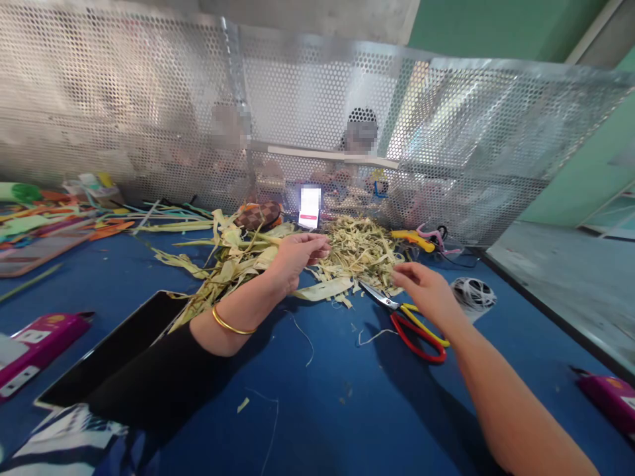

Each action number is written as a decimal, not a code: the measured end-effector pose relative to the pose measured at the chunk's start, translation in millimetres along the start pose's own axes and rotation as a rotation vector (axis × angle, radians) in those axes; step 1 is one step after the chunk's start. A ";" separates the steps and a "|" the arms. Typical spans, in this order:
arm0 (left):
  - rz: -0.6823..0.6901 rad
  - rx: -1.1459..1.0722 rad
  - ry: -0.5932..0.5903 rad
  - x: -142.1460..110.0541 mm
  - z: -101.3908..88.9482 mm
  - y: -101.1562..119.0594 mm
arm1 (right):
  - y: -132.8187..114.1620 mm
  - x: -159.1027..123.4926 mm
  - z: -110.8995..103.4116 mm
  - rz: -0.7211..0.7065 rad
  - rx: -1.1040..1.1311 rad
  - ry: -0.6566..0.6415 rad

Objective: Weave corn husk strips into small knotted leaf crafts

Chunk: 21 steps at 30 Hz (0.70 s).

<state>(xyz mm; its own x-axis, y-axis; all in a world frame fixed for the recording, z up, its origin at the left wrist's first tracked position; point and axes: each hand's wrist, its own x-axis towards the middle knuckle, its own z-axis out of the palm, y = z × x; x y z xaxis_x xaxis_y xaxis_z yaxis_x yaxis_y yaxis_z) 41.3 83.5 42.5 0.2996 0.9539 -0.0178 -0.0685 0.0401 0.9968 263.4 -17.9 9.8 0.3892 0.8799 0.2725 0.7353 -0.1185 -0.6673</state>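
Note:
My left hand [296, 259], with a gold bangle on the wrist, is raised over the front of a heap of dried corn husks [248, 254]. Its thumb and fingertips are pressed together; anything between them is too small to make out. To the right, my right hand [427, 291] hovers above a pair of scissors [419, 336] with one red and one yellow handle. Its fingers are curled in close to the thumb, and what they hold, if anything, cannot be made out. Between the hands lies a pile of shredded husk trimmings [362, 248].
A lit phone [310, 208] stands behind the husks, against a perforated metal screen [317, 86]. A yellow-handled tool [414, 239] and a spool of thread [473, 295] are at right. A dark tablet [116, 347], purple power strip [44, 344] and coloured strips [54, 221] occupy the left.

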 end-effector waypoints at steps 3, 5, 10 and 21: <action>0.111 0.249 -0.075 5.1 -7.9 3.8 | 1.9 -9.5 -16.5 -0.015 -0.565 -0.217; 0.213 0.531 -0.184 6.1 -12.8 6.4 | 3.6 -16.3 -22.8 0.026 -0.797 -0.311; 0.307 1.337 -0.476 -2.8 -13.5 4.0 | 10.6 -23.5 -16.2 -0.043 -0.815 -0.262; 0.496 1.649 -0.559 -12.8 -11.0 6.8 | 1.4 -30.5 6.7 -0.613 -0.553 0.149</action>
<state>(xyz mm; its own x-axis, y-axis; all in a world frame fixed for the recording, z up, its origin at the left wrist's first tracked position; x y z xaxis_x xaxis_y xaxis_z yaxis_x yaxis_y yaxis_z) 26.5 74.9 48.7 0.8214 0.5683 -0.0485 0.5664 -0.8227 -0.0480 248.8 -41.9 -4.1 -0.1275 0.7965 0.5910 0.9915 0.1181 0.0546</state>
